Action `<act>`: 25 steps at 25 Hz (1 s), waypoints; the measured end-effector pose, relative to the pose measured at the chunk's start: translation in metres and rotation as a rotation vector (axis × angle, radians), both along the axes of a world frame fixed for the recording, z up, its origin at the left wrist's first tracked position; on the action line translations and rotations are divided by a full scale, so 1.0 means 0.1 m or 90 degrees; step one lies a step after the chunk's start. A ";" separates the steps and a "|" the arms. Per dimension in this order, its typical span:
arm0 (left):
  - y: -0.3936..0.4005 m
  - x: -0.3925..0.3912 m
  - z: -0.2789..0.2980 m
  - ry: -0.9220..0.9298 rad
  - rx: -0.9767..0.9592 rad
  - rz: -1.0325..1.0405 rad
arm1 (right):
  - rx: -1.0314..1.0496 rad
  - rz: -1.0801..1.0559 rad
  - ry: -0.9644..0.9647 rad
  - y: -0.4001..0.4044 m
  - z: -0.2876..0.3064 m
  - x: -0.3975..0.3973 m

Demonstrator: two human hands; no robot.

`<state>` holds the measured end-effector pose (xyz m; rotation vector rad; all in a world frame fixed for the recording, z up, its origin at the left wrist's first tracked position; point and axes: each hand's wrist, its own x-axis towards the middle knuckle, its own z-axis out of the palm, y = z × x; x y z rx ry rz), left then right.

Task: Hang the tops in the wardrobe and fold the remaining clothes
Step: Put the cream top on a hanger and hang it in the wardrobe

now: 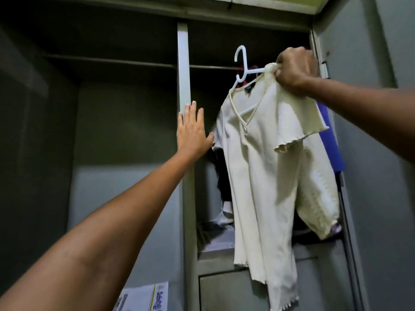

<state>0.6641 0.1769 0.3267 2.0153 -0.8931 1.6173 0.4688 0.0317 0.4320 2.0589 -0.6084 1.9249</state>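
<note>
A cream ribbed short-sleeved V-neck top (pixel 265 167) is held up in front of the right-hand compartment of the grey metal wardrobe (pixel 125 122), draped on a white plastic hanger (pixel 243 70). The right hand (pixel 294 70) is clenched around the top's shoulder and the hanger's arm, high up near the wardrobe's right edge. The hanger's hook is raised just above the thin horizontal rail (pixel 213 67) and is not yet seen resting on it. The left hand (pixel 193 131) is spread open, fingers straight, laid flat against the pale vertical divider post (pixel 183 70), with its thumb close to the top's left sleeve. Behind the cream top, a blue garment (pixel 330 140) and dark clothes are seen hanging in the same compartment. The left compartment's rail is seen bare. A printed paper sheet (pixel 148 297) is seen at the bottom.
</note>
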 end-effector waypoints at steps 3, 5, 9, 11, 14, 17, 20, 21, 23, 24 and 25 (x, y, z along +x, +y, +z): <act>-0.10 0.18 0.20 -0.053 -0.038 0.057 | -0.026 0.001 0.008 -0.20 0.16 0.38; -0.14 0.23 0.20 -0.081 -0.044 0.096 | -0.034 0.007 0.008 -0.30 0.26 0.59; -0.17 0.30 0.20 -0.105 -0.054 0.121 | -0.028 0.026 -0.024 -0.45 0.50 0.96; -0.18 0.31 0.20 -0.109 -0.053 0.142 | -0.016 0.049 -0.050 -0.49 0.60 1.08; -0.19 0.31 0.19 -0.109 -0.052 0.158 | 0.016 0.067 -0.065 -0.53 0.67 1.23; -0.20 0.34 0.19 -0.117 -0.055 0.171 | 0.039 0.068 -0.069 -0.60 0.69 1.36; -0.20 0.34 0.19 -0.136 -0.057 0.182 | 0.054 0.053 -0.060 -0.70 0.70 1.37; -0.20 0.34 0.19 -0.141 -0.058 0.184 | 0.056 0.046 -0.059 -0.73 0.70 1.37; -0.20 0.36 0.19 -0.145 -0.056 0.195 | 0.059 0.031 -0.053 -0.77 0.70 1.35; -0.20 0.36 0.19 -0.148 -0.055 0.202 | 0.061 0.023 -0.049 -0.77 0.70 1.35; -0.21 0.37 0.19 -0.150 -0.055 0.208 | 0.062 0.017 -0.043 -0.78 0.70 1.35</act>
